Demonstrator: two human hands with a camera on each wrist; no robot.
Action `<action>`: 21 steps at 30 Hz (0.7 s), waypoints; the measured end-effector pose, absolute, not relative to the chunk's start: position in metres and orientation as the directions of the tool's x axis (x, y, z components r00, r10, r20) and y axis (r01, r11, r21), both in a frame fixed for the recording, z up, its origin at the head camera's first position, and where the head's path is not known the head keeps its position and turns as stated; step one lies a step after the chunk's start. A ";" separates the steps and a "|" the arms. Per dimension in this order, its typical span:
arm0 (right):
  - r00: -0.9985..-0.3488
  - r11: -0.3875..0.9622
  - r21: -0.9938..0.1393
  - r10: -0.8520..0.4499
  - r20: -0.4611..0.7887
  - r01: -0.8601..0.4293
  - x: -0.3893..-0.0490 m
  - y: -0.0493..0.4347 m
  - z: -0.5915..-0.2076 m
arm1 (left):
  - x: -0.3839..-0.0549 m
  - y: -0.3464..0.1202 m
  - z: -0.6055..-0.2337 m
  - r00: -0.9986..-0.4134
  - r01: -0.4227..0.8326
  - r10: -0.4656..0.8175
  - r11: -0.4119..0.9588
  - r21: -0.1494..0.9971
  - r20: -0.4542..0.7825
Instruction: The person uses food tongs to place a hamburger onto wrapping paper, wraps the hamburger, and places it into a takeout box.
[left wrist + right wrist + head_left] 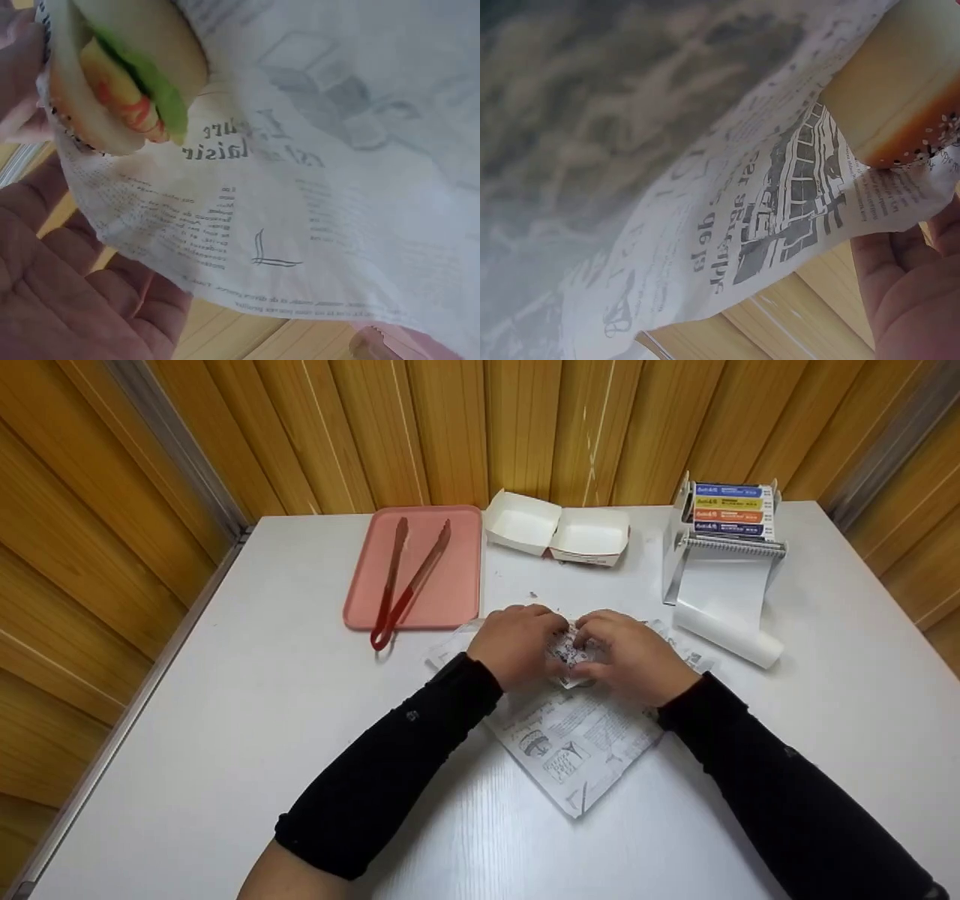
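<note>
In the middle of the table, both hands curl around a hamburger cupped in printed wrapping paper. My left hand grips it from the left, my right hand from the right, with the paper between fingers and bun. The left wrist view looks into the fold, where green lettuce and a yellow slice with red sauce stick out of the bun. Pale bun with a browned, sesame-dotted edge shows in the right wrist view. One corner of the sheet points toward the near table edge.
Left of the hands, red-handled tongs lie across a pink tray. Behind stands an opened white paper box. A dispenser with several coloured cartons and a roll of white film occupies the right. Wood-panelled walls enclose the table.
</note>
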State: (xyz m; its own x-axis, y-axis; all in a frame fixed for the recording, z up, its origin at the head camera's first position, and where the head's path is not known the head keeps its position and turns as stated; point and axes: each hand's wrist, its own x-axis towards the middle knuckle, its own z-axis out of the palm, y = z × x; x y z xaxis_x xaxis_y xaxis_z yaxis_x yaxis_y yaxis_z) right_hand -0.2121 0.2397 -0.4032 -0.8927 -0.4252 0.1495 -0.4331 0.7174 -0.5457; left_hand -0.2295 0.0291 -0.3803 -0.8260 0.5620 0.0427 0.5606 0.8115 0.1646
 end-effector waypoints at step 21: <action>-0.906 0.765 -0.503 -0.410 0.105 -0.404 -0.216 0.234 -0.405 | -0.220 0.040 -0.401 -0.808 0.581 0.556 0.806 0.114 0.194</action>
State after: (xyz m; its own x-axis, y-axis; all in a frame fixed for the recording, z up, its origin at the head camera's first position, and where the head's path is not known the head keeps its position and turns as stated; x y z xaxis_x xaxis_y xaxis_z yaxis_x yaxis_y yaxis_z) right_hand -0.2162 0.2341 -0.4048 -0.9063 -0.4096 0.1046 -0.4035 0.7646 -0.5025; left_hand -0.2196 0.0400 -0.4007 -0.8082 0.5560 0.1939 0.5815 0.8056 0.1135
